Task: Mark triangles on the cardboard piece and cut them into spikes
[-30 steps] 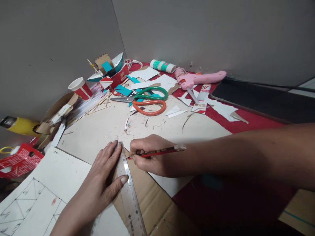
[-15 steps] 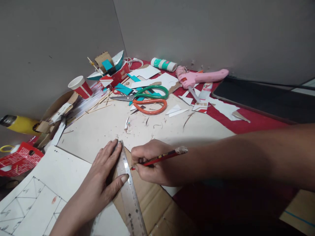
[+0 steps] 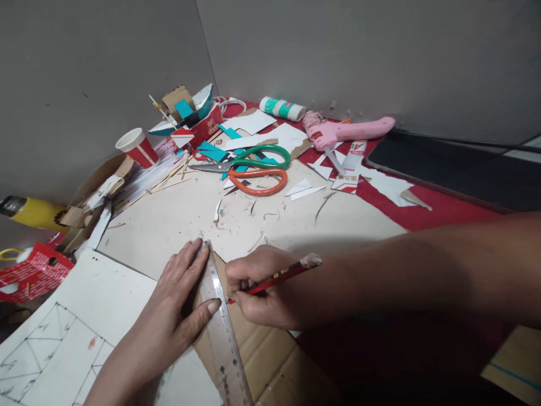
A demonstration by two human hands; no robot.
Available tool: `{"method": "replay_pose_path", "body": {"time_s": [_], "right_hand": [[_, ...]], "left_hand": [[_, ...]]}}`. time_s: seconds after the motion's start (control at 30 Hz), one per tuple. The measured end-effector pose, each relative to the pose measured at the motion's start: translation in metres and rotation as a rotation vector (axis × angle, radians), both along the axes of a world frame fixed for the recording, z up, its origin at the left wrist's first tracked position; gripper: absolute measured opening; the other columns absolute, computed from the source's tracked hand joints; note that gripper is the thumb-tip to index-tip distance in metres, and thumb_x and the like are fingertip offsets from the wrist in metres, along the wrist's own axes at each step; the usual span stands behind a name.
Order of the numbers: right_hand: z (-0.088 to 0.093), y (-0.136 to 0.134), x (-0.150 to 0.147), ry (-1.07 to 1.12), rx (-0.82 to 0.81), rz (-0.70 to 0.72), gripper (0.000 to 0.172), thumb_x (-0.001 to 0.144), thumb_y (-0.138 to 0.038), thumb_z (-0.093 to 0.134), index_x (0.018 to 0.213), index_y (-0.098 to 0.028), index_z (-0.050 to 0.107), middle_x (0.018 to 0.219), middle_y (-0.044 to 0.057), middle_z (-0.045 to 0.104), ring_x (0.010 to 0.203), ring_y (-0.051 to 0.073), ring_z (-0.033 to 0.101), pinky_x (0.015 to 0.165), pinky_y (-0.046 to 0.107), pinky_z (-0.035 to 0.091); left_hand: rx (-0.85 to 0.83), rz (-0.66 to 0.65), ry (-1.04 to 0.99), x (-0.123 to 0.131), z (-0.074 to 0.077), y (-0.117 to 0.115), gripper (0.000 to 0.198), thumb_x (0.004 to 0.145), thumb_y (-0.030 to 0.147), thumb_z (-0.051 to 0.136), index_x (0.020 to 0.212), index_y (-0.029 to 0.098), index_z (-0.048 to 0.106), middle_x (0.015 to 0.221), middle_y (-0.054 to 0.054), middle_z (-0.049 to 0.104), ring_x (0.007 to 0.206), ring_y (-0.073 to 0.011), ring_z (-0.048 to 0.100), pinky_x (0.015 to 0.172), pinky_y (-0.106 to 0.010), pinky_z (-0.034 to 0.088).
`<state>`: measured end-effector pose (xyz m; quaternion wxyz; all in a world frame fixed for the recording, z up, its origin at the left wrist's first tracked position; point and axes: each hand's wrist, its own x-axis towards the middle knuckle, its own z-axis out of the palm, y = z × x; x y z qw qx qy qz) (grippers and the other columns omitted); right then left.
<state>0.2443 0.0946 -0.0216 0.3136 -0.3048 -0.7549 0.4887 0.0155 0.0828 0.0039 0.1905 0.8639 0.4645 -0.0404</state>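
Observation:
My left hand (image 3: 175, 307) lies flat with fingers spread, pressing a clear ruler (image 3: 222, 344) onto a piece of brown cardboard (image 3: 266, 361). My right hand (image 3: 257, 290) is closed round a red pencil (image 3: 281, 274), whose tip touches the cardboard right beside the ruler's right edge. A white sheet with drawn lines (image 3: 54, 349) lies under my left wrist.
Green and orange scissors (image 3: 253, 169), a pink glue gun (image 3: 342, 132), a glue stick (image 3: 282, 108), a red paper cup (image 3: 137, 148), a cardboard boat model (image 3: 186, 113) and paper scraps crowd the back. A dark tablet (image 3: 456, 169) lies at right. Grey walls close the corner.
My right hand has slid the pencil toward me along the ruler's edge. My left hand and the ruler have stayed put.

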Motion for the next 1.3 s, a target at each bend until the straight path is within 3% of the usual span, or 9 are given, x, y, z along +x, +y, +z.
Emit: {"method": "replay_pose_path", "body": {"time_s": [0.5,0.93,1.3], "right_hand": [[0.016,0.011,0.002,-0.182,-0.042,0.003,0.011,0.07,-0.004,0.059,0.067,-0.015,0.056,0.052,-0.008,0.044,0.047,0.006,0.038,0.048,0.017,0.029],[0.007,0.023,0.001,-0.043,0.007,-0.041,0.019,0.072,-0.003,0.054,0.063,-0.018,0.045,0.052,-0.009,0.041,0.052,0.008,0.038,0.054,0.02,0.032],[-0.001,0.026,-0.001,0.015,0.068,-0.112,0.013,0.074,-0.006,0.052,0.066,-0.016,0.051,0.055,-0.007,0.045,0.052,0.008,0.038,0.055,0.02,0.033]], "left_hand": [[0.007,-0.016,-0.002,0.002,0.001,0.001,0.072,0.095,0.04,0.046,0.152,0.037,0.003,0.163,-0.004,0.011,0.147,-0.0291,0.011,0.115,-0.058,0.02],[0.011,0.004,0.022,0.001,-0.001,0.0,0.071,0.095,0.043,0.046,0.153,0.036,0.005,0.163,-0.002,0.009,0.148,-0.0282,0.01,0.116,-0.056,0.019],[0.004,0.0,0.01,0.0,0.001,0.0,0.072,0.095,0.043,0.046,0.152,0.038,0.003,0.163,-0.002,0.01,0.147,-0.0292,0.011,0.115,-0.058,0.02]]}}
